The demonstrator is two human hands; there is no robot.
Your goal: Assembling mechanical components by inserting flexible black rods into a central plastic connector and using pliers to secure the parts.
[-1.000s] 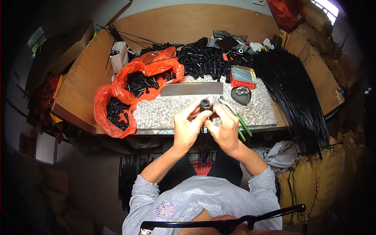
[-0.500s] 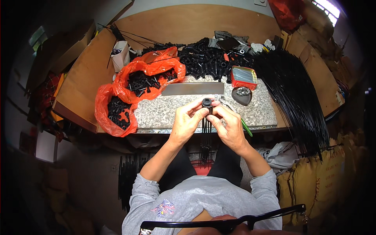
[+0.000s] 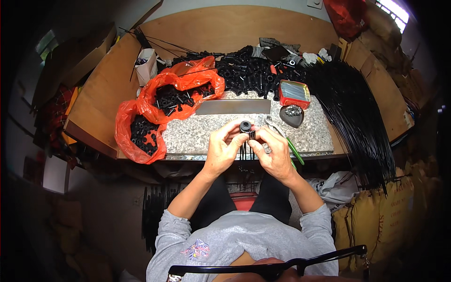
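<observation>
Just past the bench's front edge, my left hand (image 3: 221, 149) grips a black round hub (image 3: 245, 126) with a hole in its top. Thin black rods (image 3: 243, 152) hang below the hub, between my two hands. My right hand (image 3: 274, 154) is closed beside it, thumb and fingers pinching the dark rod ends against the hub's right side. How those ends meet the hub is too small to make out. Green-handled pliers (image 3: 296, 151) lie just right of my right hand, partly hidden by it.
A stone slab (image 3: 183, 136) carries a metal bar (image 3: 232, 107), a red tin (image 3: 294, 95) of thin pins and a dark dish (image 3: 291, 117) of small metal bits. Orange bags (image 3: 123, 136) of black parts stand left. Black parts (image 3: 249, 70) pile behind; long rods (image 3: 357, 108) lie right.
The hub has shifted slightly left and down, tipping its top more into view. Rods that hung in one bunch now show a gap between them. More of the pliers shows.
</observation>
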